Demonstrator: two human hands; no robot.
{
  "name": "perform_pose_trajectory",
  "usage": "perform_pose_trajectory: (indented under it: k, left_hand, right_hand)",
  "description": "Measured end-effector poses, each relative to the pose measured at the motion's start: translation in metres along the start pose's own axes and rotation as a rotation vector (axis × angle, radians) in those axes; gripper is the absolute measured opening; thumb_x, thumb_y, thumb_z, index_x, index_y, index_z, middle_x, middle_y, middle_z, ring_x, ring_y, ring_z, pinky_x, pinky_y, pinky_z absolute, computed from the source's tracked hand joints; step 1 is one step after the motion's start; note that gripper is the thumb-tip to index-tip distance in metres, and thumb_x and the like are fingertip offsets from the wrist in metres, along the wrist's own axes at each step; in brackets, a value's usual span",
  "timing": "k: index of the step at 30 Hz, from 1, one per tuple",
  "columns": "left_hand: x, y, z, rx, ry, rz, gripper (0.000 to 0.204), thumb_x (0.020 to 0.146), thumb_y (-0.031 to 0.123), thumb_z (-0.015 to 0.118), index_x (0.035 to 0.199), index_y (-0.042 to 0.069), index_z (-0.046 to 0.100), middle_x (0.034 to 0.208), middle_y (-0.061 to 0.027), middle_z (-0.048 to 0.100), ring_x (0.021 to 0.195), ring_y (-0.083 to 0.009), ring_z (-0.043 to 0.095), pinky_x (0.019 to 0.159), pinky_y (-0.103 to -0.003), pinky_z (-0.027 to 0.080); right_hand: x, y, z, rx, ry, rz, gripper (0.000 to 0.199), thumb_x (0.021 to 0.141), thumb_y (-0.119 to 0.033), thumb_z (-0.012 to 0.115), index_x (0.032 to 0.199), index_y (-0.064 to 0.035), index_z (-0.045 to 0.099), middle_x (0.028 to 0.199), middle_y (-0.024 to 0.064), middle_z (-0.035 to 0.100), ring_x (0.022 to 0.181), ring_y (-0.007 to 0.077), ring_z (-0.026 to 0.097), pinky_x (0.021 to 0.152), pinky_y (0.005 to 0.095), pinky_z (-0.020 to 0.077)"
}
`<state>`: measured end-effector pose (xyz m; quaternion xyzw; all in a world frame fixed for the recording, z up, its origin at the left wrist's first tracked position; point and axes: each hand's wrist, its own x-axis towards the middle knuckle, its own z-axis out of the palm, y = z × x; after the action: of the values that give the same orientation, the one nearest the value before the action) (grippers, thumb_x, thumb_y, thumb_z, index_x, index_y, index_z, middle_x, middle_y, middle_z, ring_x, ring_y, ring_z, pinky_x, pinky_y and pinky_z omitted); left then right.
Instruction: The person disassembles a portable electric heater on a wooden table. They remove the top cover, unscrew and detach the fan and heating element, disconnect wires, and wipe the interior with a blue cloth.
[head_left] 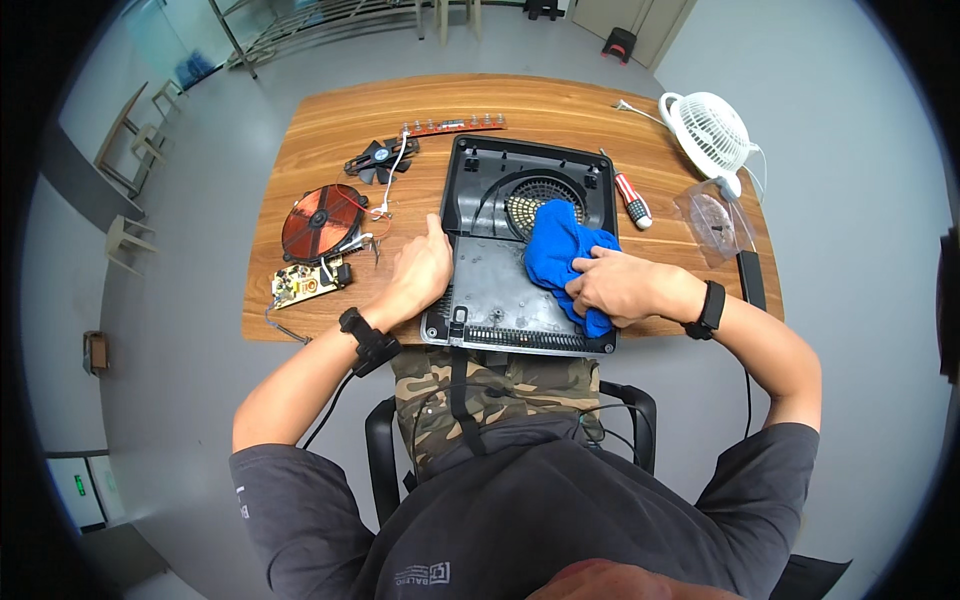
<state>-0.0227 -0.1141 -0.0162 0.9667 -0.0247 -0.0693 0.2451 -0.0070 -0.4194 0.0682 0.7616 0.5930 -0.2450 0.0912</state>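
Note:
On the table in front of me lies a black plastic appliance housing (pixel 485 285), its inner side up, with a round vent grille in the far half and a slotted strip along the near edge. At its left edge my left hand (pixel 424 265) grips the rim, thumb pointing away from me. A bunched blue cloth (pixel 556 250) is held in my right hand (pixel 615 287), closed over it and pressing it onto the right side of the housing. The cloth covers part of the grille and the flat panel. My right fingertips are partly sunk in its folds.
Left of the housing lie a round copper coil (pixel 323 222), a black fan (pixel 381 158), a circuit board (pixel 308 283) and a red strip board (pixel 455 127). To the right are a screwdriver (pixel 633 203), a white fan (pixel 708 133), a clear plastic piece (pixel 712 222) and a black adapter (pixel 751 280).

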Motion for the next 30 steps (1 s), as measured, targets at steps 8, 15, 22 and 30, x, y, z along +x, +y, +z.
perform_pose_trajectory:
  k: [8,15,22,30]
  left_hand:
    - [-0.002,-0.004,0.001,0.018,0.005,0.049,0.045,0.101,0.013,0.039,0.132,-0.019,0.033,0.083,-0.0358,0.065,0.078,-0.0518,0.065,0.074,-0.060,0.051]
    - [0.002,-0.002,0.006,0.064,0.011,0.050,0.046,0.100,0.013,0.040,0.133,-0.019,0.032,0.081,-0.0350,0.066,0.079,-0.0510,0.066,0.073,-0.060,0.052]
    - [0.003,-0.009,0.009,0.021,0.039,0.033,0.039,0.102,0.017,0.040,0.127,-0.013,0.037,0.079,-0.0333,0.066,0.077,-0.0525,0.064,0.073,-0.061,0.050]
    - [0.006,-0.013,0.016,0.023,0.092,0.051,0.034,0.105,0.021,0.041,0.122,-0.008,0.039,0.074,-0.0315,0.064,0.072,-0.0523,0.063,0.070,-0.061,0.048]
  right_hand:
    - [0.026,-0.003,-0.013,0.318,0.519,-0.012,0.038,0.078,-0.004,0.070,0.115,-0.0108,0.066,0.116,0.0075,0.061,0.105,0.0324,0.057,0.092,0.0433,0.0495]
    - [0.051,-0.019,0.011,0.356,0.339,-0.140,0.041,0.074,-0.003,0.074,0.114,-0.0114,0.067,0.112,0.0062,0.059,0.096,0.0304,0.054,0.088,0.0416,0.0482]
    - [0.029,-0.019,0.000,0.249,0.172,-0.105,0.035,0.077,-0.003,0.073,0.110,-0.0147,0.071,0.107,0.0027,0.059,0.102,0.0277,0.054,0.084,0.0411,0.0477]
    - [-0.017,-0.019,0.005,0.107,0.062,-0.050,0.023,0.080,-0.009,0.071,0.101,-0.0154,0.076,0.106,-0.0008,0.061,0.105,0.0252,0.054,0.083,0.0425,0.0464]
